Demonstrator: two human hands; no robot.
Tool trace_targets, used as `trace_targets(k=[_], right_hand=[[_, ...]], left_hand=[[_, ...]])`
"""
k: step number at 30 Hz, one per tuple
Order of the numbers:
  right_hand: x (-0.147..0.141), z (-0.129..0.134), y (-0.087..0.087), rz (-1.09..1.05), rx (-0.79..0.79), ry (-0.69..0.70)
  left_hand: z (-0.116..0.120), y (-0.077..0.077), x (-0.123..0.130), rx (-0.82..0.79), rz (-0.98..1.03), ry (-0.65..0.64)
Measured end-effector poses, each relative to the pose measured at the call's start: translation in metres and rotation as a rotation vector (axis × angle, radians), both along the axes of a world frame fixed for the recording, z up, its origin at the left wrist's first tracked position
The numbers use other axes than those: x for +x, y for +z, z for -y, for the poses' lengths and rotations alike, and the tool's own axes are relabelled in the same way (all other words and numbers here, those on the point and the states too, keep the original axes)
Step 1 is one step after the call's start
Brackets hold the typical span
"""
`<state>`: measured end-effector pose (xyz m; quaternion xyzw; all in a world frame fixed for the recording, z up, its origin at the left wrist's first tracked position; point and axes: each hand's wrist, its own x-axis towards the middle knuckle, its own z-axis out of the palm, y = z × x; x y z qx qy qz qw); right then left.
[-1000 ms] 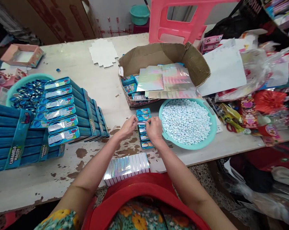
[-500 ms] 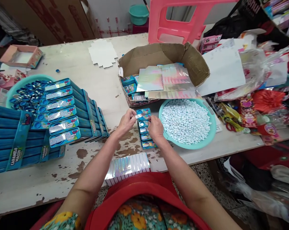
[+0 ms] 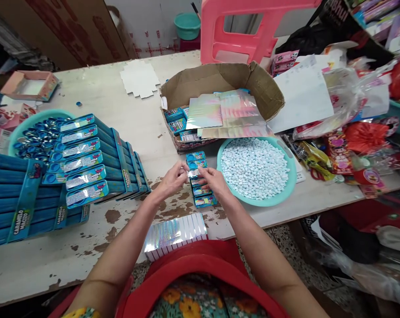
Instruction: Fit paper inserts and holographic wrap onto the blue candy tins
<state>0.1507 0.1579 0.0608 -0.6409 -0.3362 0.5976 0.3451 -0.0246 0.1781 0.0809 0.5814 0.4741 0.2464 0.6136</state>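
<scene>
Several small blue boxes (image 3: pixel 205 201) stand in a column on the worn white table. My left hand (image 3: pixel 172 180), at the column's left side, pinches one end of a small shiny strip (image 3: pixel 194 173). On the right, my right hand (image 3: pixel 215 182) is over the boxes, its fingers partly spread at the strip's other end; whether it grips the strip is unclear. A teal basin (image 3: pixel 278 194) of pale blue candies stands just right of my right hand. Nearer my body lies a stack of holographic sheets (image 3: pixel 175 233).
Long blue packs (image 3: pixel 87 172) are stacked at the left, before a bowl (image 3: pixel 17 128) of blue caps. A cardboard box (image 3: pixel 220 73) with iridescent sheets stands behind my hands. Plastic bags and wrappers (image 3: pixel 362 145) crowd the right. A pink stool (image 3: pixel 208 35) is at the back.
Both hands have moved slightly down along the column with the shiny strip. My right hand's fingers have spread from a tighter pinch. The camera view has shifted slightly.
</scene>
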Motion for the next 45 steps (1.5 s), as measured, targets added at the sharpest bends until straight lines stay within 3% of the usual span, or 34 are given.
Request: trace_targets(k=[2, 6, 9, 15, 20, 23, 26, 29, 33, 37, 39, 41, 43, 45], right_hand=[[0.001, 0.0, -0.005, 0.114, 0.1, 0.021], [0.001, -0.002, -0.012, 0.641, 0.309, 0.084], [-0.003, -0.006, -0.015, 0.897, 0.314, 0.161], [-0.01, -0.013, -0.019, 1.107, 0.276, 0.209], [-0.003, 0.0, -0.018, 1.084, 0.493, 0.248], [-0.003, 0.018, -0.023, 1.075, 0.602, 0.372], [-0.01, 0.031, -0.034, 1.101, 0.573, 0.434], [-0.015, 0.033, -0.043, 1.125, 0.564, 0.452], [-0.011, 0.029, -0.039, 1.108, 0.593, 0.432], [-0.009, 0.052, -0.022, 1.022, 0.67, 0.367], [-0.015, 0.076, -0.019, 0.886, 0.726, 0.464], [-0.028, 0.102, -0.024, 0.694, 0.749, 0.681], [-0.042, 0.122, -0.039, 0.588, 0.689, 0.865], [-0.054, 0.132, -0.058, 0.65, 0.551, 0.933]], left_hand=[[0.0, -0.007, -0.001, -0.003, -0.023, -0.005], [-0.002, -0.028, -0.001, 0.072, -0.145, 0.009], [-0.005, -0.043, 0.003, 0.114, -0.232, 0.025], [-0.008, -0.066, 0.014, 0.071, -0.235, 0.068], [0.003, -0.075, 0.008, 0.111, -0.564, 0.165], [0.025, -0.08, 0.014, 0.235, -0.572, 0.22], [0.05, -0.085, 0.03, 0.315, -0.488, 0.084], [0.063, -0.086, 0.037, 0.225, -0.637, -0.072], [0.063, -0.076, 0.009, 0.247, -0.836, -0.138], [0.085, -0.073, -0.041, 0.157, -0.8, -0.172], [0.108, -0.077, -0.059, 0.071, -0.787, -0.276], [0.131, -0.08, -0.07, 0.006, -0.831, -0.358], [0.147, -0.081, -0.074, -0.021, -0.875, -0.376], [0.155, -0.08, -0.076, -0.052, -0.844, -0.36]])
